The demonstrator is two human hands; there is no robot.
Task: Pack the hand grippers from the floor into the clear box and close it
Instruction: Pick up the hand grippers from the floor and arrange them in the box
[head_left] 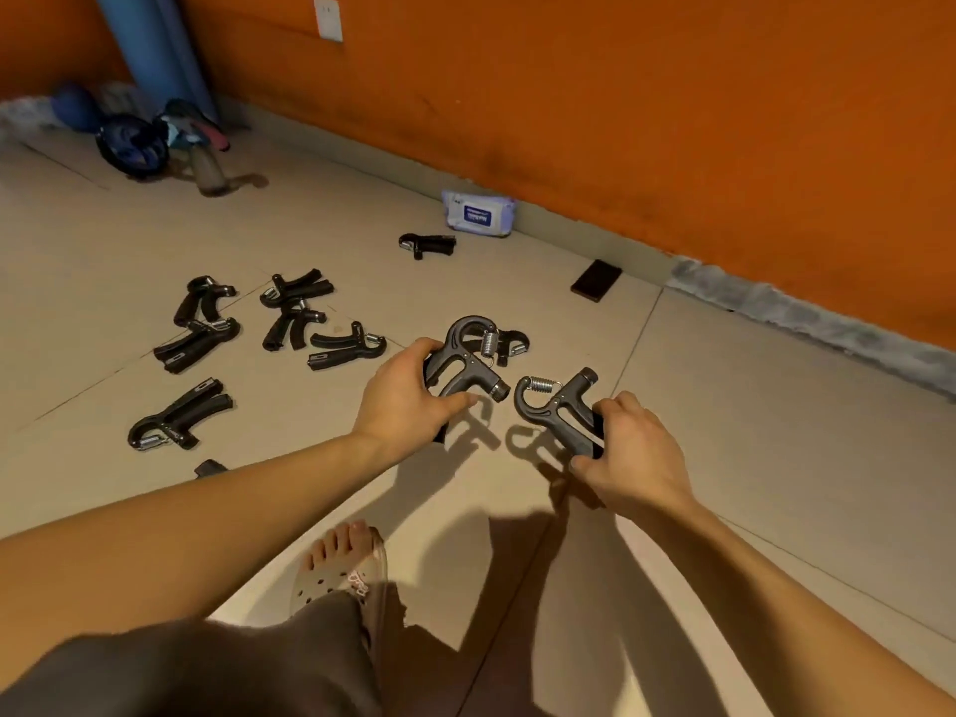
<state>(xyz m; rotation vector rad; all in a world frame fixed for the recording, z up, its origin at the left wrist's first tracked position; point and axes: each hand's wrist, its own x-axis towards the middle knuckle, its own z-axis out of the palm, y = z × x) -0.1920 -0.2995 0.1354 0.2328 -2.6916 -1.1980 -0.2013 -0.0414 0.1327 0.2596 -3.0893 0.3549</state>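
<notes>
My left hand (408, 393) holds a dark grey hand gripper (465, 362) by its handles, spring end pointing up and away. In my right hand (628, 450) is a second hand gripper (556, 406), its spring at the upper left. Both are lifted a little above the tiled floor. Another gripper (512, 344) lies on the floor just behind the left one. Several black grippers lie scattered to the left (295, 315), one nearer me (178, 416), and a lone one (428, 244) sits close to the wall. The clear box is not in view.
An orange wall runs along the back. A pack of wipes (478, 213) and a dark phone (596, 280) lie by the skirting. A blue rolled mat (155, 49), a bottle (207, 170) and gear sit at the far left. My sandalled foot (341, 569) is below.
</notes>
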